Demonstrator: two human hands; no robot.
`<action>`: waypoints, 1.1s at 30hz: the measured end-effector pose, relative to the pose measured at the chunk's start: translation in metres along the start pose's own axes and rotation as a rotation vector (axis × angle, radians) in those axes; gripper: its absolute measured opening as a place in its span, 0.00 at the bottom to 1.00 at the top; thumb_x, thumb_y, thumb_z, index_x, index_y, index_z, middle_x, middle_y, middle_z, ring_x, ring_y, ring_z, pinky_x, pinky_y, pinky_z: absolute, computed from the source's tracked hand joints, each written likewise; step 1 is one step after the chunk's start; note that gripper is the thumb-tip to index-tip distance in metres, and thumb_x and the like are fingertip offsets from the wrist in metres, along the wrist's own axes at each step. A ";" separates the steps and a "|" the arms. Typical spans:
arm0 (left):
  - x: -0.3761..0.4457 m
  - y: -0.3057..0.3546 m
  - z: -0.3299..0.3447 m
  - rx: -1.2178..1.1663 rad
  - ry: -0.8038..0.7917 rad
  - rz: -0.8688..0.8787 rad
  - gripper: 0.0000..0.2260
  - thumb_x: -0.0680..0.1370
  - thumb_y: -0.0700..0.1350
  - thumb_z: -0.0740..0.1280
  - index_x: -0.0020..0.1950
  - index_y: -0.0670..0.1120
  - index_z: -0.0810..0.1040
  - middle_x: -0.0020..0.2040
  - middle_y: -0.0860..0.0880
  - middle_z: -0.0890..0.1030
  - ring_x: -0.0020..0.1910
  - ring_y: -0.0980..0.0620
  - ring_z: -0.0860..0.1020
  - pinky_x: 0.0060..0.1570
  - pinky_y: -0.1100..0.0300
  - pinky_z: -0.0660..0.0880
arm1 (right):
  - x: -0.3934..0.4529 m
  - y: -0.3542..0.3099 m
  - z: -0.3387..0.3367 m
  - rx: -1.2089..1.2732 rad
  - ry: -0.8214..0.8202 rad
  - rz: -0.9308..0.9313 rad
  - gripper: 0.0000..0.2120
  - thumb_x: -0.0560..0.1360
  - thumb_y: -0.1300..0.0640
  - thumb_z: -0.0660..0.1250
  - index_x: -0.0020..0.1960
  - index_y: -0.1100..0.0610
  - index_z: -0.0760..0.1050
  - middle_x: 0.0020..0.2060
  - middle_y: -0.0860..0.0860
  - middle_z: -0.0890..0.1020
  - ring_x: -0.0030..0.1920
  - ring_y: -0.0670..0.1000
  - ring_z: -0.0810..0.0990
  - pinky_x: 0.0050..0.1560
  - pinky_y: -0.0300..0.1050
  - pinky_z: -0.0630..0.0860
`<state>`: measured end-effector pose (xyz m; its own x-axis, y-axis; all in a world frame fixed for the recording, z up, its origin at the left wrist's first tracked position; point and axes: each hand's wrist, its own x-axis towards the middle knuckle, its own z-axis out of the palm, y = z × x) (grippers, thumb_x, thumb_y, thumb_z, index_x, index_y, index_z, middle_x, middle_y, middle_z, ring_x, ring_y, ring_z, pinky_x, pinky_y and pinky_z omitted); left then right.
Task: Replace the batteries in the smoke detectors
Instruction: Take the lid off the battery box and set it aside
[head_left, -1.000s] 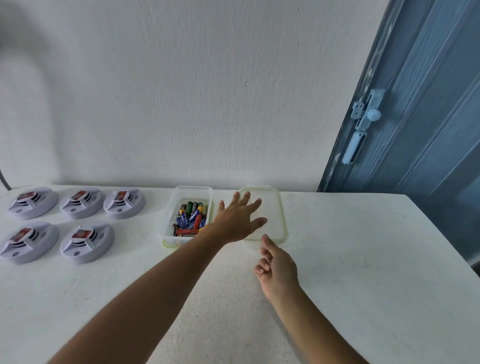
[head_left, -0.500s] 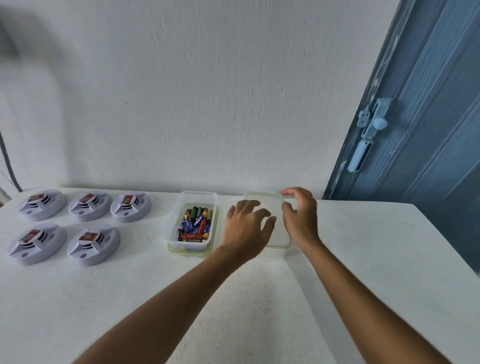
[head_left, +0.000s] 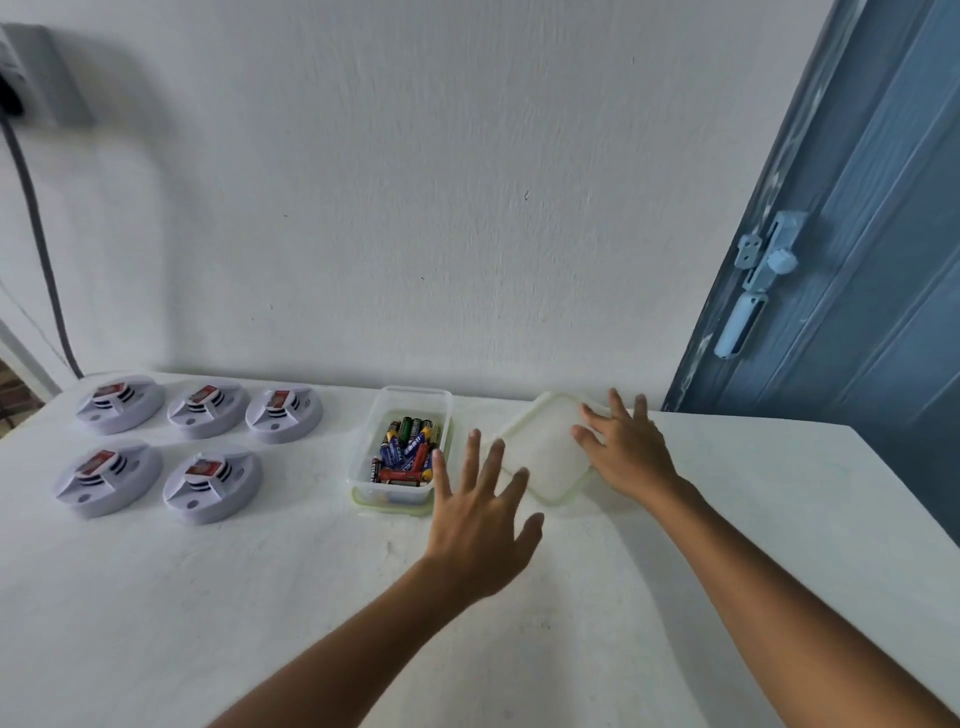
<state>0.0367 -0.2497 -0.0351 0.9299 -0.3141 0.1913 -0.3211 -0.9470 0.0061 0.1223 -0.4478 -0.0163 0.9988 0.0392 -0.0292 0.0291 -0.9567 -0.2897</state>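
Note:
Several white round smoke detectors (head_left: 210, 486) with red labels lie in two rows at the left of the white table (head_left: 156, 597). A clear plastic box (head_left: 400, 447) holds several coloured batteries (head_left: 408, 451). To the box's right its translucent lid (head_left: 543, 449) lies flat, turned askew. My right hand (head_left: 626, 449) rests on the lid's right side with fingers straight. Fingers spread, my left hand (head_left: 480, 512) hovers between the box and the lid and holds nothing.
A white wall stands right behind the table. A blue door (head_left: 857, 249) with a pale latch is at the right, past the table's right edge (head_left: 904, 499). A dark cable (head_left: 39, 234) hangs down the wall at far left.
My right hand has slid the lid to the right and turned it. My left hand has drawn back toward me and spread its fingers. The view shifted slightly.

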 end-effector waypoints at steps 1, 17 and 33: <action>0.004 -0.006 -0.003 0.005 -0.041 -0.018 0.32 0.75 0.65 0.43 0.72 0.53 0.68 0.78 0.42 0.56 0.77 0.38 0.45 0.70 0.29 0.45 | -0.005 0.002 -0.001 -0.028 0.003 0.012 0.26 0.81 0.41 0.49 0.76 0.49 0.60 0.78 0.54 0.49 0.77 0.62 0.42 0.74 0.61 0.52; 0.047 -0.020 -0.029 -0.017 -0.184 -0.006 0.23 0.82 0.58 0.52 0.70 0.46 0.70 0.77 0.48 0.62 0.79 0.45 0.45 0.67 0.27 0.37 | -0.100 -0.052 0.013 0.935 0.098 0.208 0.04 0.77 0.57 0.66 0.49 0.56 0.77 0.45 0.51 0.81 0.43 0.50 0.81 0.37 0.34 0.72; 0.046 -0.021 -0.028 -0.047 -0.253 -0.032 0.25 0.81 0.61 0.54 0.72 0.48 0.69 0.77 0.50 0.62 0.79 0.45 0.47 0.69 0.27 0.43 | -0.076 -0.054 0.045 1.978 0.106 0.799 0.10 0.75 0.55 0.71 0.41 0.59 0.71 0.30 0.51 0.71 0.20 0.44 0.64 0.26 0.38 0.63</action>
<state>0.0810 -0.2426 0.0011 0.9530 -0.2966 -0.0611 -0.2935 -0.9544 0.0549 0.0427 -0.3859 -0.0412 0.7722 -0.1977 -0.6038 -0.2927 0.7328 -0.6143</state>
